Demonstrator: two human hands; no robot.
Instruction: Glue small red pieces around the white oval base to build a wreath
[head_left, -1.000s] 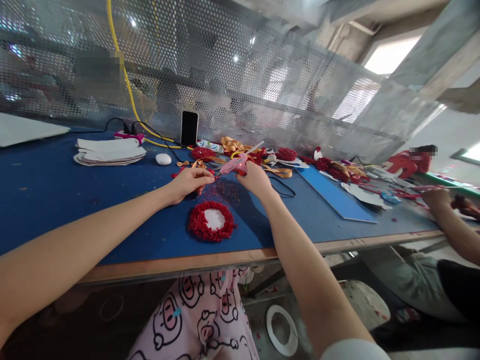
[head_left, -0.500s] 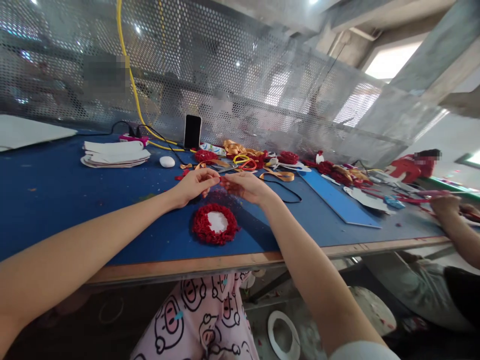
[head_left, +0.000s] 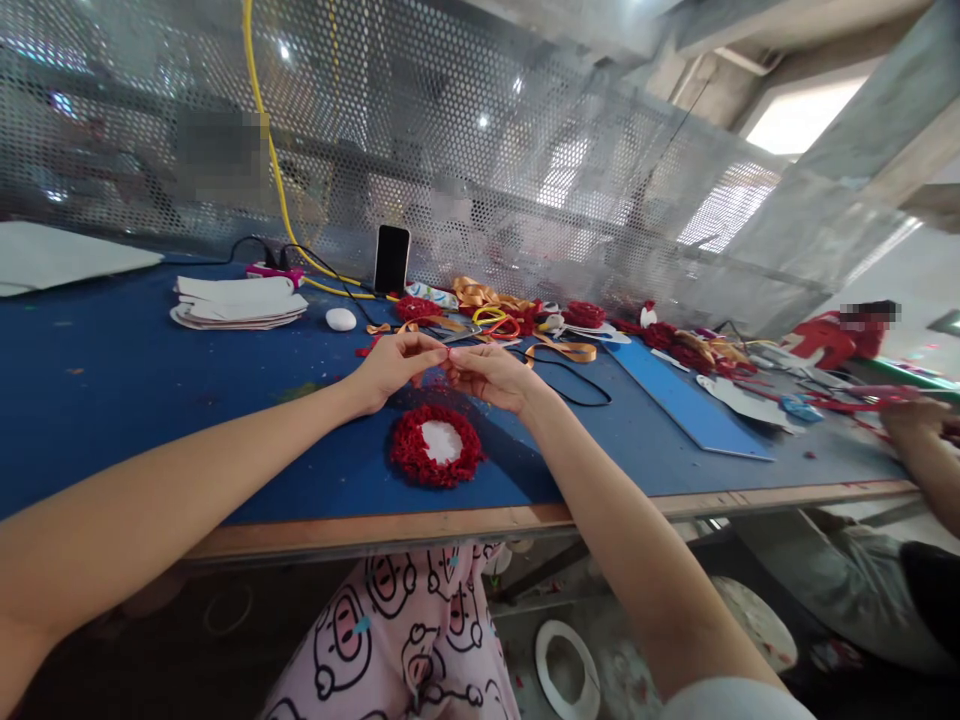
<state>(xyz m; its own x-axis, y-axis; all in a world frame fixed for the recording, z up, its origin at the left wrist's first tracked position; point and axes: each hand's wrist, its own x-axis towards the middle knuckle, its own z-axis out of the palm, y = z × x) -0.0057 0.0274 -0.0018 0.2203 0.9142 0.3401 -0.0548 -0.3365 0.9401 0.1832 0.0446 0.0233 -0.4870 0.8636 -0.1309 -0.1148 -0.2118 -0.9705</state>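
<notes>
My left hand (head_left: 400, 369) and my right hand (head_left: 491, 376) meet fingertip to fingertip above the blue table. Between the pinched thumbs and fingers shows a tiny bit of red material, too small to make out well; both hands are closed on it. Just below them on the table lies a ring of ruffled dark red trim (head_left: 409, 452) around a white round centre (head_left: 442, 442). Behind my hands are scissors with yellow and red handles (head_left: 491, 318) and a loop of orange ribbon (head_left: 574, 352).
A phone (head_left: 391, 260) stands against the perforated metal screen. Stacked white pieces (head_left: 236, 303) and a white oval object (head_left: 341, 319) lie to the left. On the right are a blue board (head_left: 682, 400), red and gold ribbon scraps (head_left: 667, 345) and a co-worker's hand (head_left: 915, 418).
The view has shifted slightly, so everything on the table appears a little further right. My fingertips remain together, with the red bit between them less visible.
</notes>
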